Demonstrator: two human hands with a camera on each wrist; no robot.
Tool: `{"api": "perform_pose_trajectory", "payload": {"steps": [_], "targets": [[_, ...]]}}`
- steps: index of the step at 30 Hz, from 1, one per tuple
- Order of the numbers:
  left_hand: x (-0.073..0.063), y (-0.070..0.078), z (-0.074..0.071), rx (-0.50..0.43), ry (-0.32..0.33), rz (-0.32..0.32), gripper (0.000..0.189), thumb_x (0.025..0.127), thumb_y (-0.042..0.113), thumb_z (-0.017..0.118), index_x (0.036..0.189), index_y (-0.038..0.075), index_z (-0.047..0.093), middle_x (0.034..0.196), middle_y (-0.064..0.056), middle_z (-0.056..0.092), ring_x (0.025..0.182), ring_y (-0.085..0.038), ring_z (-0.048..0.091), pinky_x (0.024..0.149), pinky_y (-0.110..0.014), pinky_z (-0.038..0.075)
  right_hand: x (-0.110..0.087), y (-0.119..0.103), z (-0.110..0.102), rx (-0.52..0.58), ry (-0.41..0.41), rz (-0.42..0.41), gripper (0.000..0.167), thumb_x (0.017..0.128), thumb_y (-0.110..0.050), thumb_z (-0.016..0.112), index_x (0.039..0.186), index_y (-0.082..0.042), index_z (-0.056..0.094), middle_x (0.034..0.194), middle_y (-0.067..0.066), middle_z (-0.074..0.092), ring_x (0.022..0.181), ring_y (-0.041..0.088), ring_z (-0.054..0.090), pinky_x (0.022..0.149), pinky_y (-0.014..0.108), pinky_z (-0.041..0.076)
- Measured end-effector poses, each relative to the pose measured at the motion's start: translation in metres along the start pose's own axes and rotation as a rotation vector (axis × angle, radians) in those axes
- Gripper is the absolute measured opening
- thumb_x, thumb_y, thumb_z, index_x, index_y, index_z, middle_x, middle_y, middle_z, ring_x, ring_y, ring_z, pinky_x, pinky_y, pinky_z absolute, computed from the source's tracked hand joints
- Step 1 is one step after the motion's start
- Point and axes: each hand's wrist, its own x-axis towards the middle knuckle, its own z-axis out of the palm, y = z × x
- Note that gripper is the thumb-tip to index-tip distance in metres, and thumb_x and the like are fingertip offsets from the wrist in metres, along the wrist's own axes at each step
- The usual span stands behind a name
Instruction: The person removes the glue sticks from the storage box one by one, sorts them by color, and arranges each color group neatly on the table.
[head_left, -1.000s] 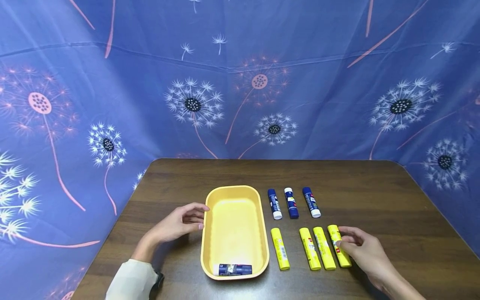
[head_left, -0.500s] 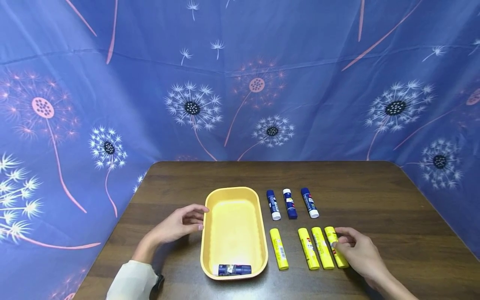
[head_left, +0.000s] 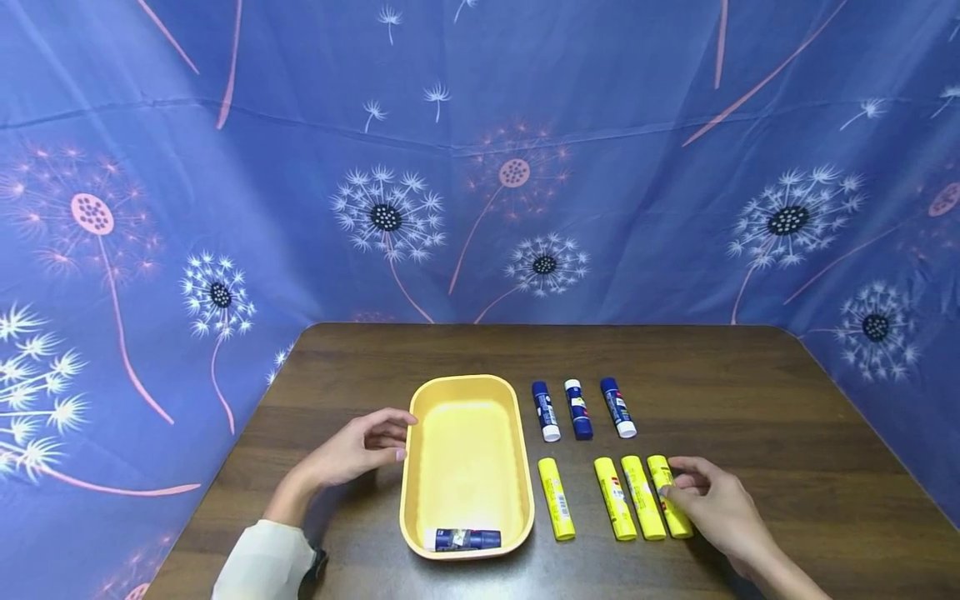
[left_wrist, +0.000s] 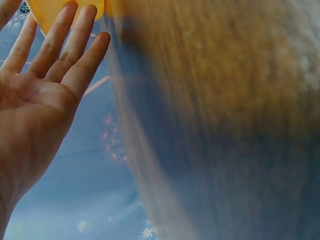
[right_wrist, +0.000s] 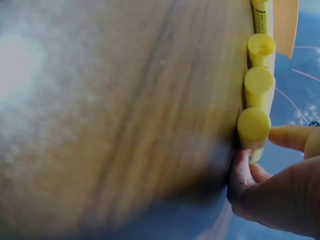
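My left hand (head_left: 360,447) touches the left rim of a yellow tray (head_left: 468,467) with relaxed fingers. In the left wrist view the palm of that hand (left_wrist: 42,100) shows, its fingers extended toward the tray. At the table's right, my right hand (head_left: 716,504) pinches the rightmost yellow glue stick (head_left: 670,497) between thumb and fingers. The right wrist view shows the same stick's end (right_wrist: 254,125), the thumb on one side and fingers on the other. Two yellow glue sticks (head_left: 642,497) (head_left: 616,498) lie just left of it, and another yellow one (head_left: 557,500) lies near the tray.
Behind the yellow row lie three blue-and-white glue sticks (head_left: 546,412) (head_left: 578,410) (head_left: 618,407). Inside the tray's near end, a dark blue glue stick (head_left: 468,540) lies crosswise. The brown wooden table (head_left: 720,375) is backed by a blue dandelion-patterned cloth (head_left: 637,167).
My right hand has shifted slightly left with the rightmost yellow glue stick, which is now closer to its neighbour. The left hand stays at the tray. The head view has shifted a little.
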Motion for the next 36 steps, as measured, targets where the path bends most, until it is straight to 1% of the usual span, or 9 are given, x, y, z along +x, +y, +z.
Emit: {"api": "perform_pose_trajectory", "payload": {"steps": [3,8,13,16,20,23,27,31,36], "targets": [[0.0,-0.001,0.0,0.003,-0.009,0.007,0.049,0.099,0.015,0.07,0.142,-0.001,0.053,0.129,-0.025,0.067,0.119,-0.035,0.067,0.095,-0.023,0.056,0.002,-0.002,-0.004,0.026,-0.022,-0.001,0.058,0.096,-0.02,0.069,0.144,0.008,0.05,0.112,0.015,0.066,0.095,0.017,0.061,0.068,0.025,0.051],[0.0,-0.001,0.0,-0.009,-0.015,0.006,0.049,0.099,0.015,0.07,0.142,-0.001,0.052,0.131,-0.026,0.066,0.121,-0.037,0.066,0.096,-0.024,0.056,0.006,-0.012,-0.024,0.181,-0.026,-0.027,0.059,0.103,-0.018,0.062,0.149,0.012,0.04,0.113,0.011,0.064,0.095,0.008,0.065,0.077,0.027,0.061],[0.0,-0.003,0.0,-0.027,-0.012,-0.001,0.05,0.099,0.016,0.07,0.143,0.0,0.052,0.133,-0.026,0.065,0.123,-0.042,0.064,0.096,-0.024,0.056,0.012,-0.034,-0.042,0.265,-0.017,-0.175,0.058,0.105,-0.021,0.062,0.15,0.008,0.04,0.113,0.003,0.064,0.096,-0.002,0.065,0.082,0.026,0.062],[0.001,-0.003,0.0,-0.034,-0.012,-0.006,0.05,0.099,0.016,0.071,0.143,0.001,0.053,0.133,-0.025,0.065,0.123,-0.042,0.064,0.096,-0.023,0.056,0.014,-0.054,-0.04,0.33,-0.077,-0.243,0.056,0.104,-0.02,0.064,0.148,0.007,0.042,0.113,0.0,0.065,0.099,0.0,0.066,0.085,0.027,0.062],[0.0,-0.003,0.0,-0.032,-0.009,-0.004,0.05,0.098,0.017,0.071,0.143,0.002,0.053,0.132,-0.024,0.066,0.122,-0.04,0.064,0.096,-0.024,0.055,0.015,-0.084,-0.031,0.392,-0.202,-0.275,0.055,0.101,-0.019,0.068,0.146,0.006,0.047,0.117,0.003,0.064,0.102,0.008,0.067,0.088,0.03,0.061],[-0.001,-0.003,0.0,-0.026,-0.005,-0.004,0.049,0.098,0.016,0.071,0.142,0.002,0.054,0.131,-0.025,0.067,0.121,-0.039,0.065,0.096,-0.024,0.056,0.016,-0.105,-0.023,0.4,-0.291,-0.299,0.054,0.1,-0.02,0.07,0.143,0.005,0.05,0.122,0.008,0.064,0.104,0.012,0.067,0.09,0.032,0.061],[0.001,-0.002,0.0,-0.016,-0.004,-0.008,0.05,0.098,0.016,0.072,0.142,0.001,0.054,0.13,-0.024,0.067,0.12,-0.036,0.066,0.096,-0.023,0.056,0.02,-0.126,-0.012,0.415,-0.385,-0.336,0.05,0.098,-0.015,0.07,0.14,0.007,0.053,0.119,0.008,0.067,0.103,0.013,0.069,0.091,0.032,0.061],[0.002,-0.001,0.0,-0.009,-0.007,-0.005,0.051,0.097,0.016,0.073,0.141,0.0,0.054,0.129,-0.025,0.067,0.12,-0.034,0.067,0.098,-0.022,0.056,0.023,-0.141,-0.002,0.426,-0.472,-0.379,0.047,0.096,-0.008,0.069,0.137,0.01,0.054,0.111,0.006,0.068,0.099,0.011,0.069,0.085,0.027,0.06],[0.0,-0.002,-0.002,0.014,0.003,0.023,0.049,0.098,0.016,0.072,0.14,-0.001,0.054,0.129,-0.026,0.067,0.118,-0.031,0.068,0.099,-0.024,0.055,0.026,-0.157,0.013,0.391,-0.575,-0.419,0.049,0.093,-0.008,0.073,0.135,0.009,0.056,0.116,0.011,0.067,0.103,0.018,0.068,0.087,0.025,0.059]]}}
